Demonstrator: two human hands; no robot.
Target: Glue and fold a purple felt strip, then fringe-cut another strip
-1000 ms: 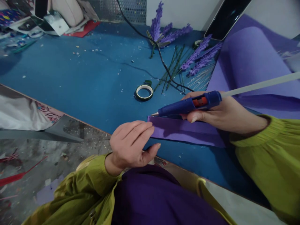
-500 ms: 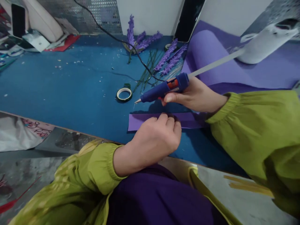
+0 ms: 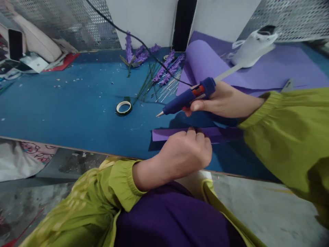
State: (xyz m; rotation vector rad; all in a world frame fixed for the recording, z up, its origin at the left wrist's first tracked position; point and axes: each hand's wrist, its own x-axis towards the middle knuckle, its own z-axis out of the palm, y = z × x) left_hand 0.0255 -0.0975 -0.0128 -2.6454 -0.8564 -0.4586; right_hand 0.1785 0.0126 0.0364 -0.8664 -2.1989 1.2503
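– What has the right hand [image 3: 226,100] got?
– A glue gun [image 3: 189,97], the grip wrapped closed round its body, apart from the purple strip [image 3: 160,134].
– And the left hand [image 3: 186,149]?
– Curled, its grip pinched closed on the strip's far side.
– Where's that strip?
– Over the surface [image 3: 84,113], nearer the front edge than the tape roll [image 3: 123,114].

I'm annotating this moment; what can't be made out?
In the head view:
Glue gun: handle hidden by the right hand.
Purple strip: right end hidden by the right sleeve.
Left hand: fingertips hidden behind its own knuckles.
Black cord: upper end cut off by the top edge.
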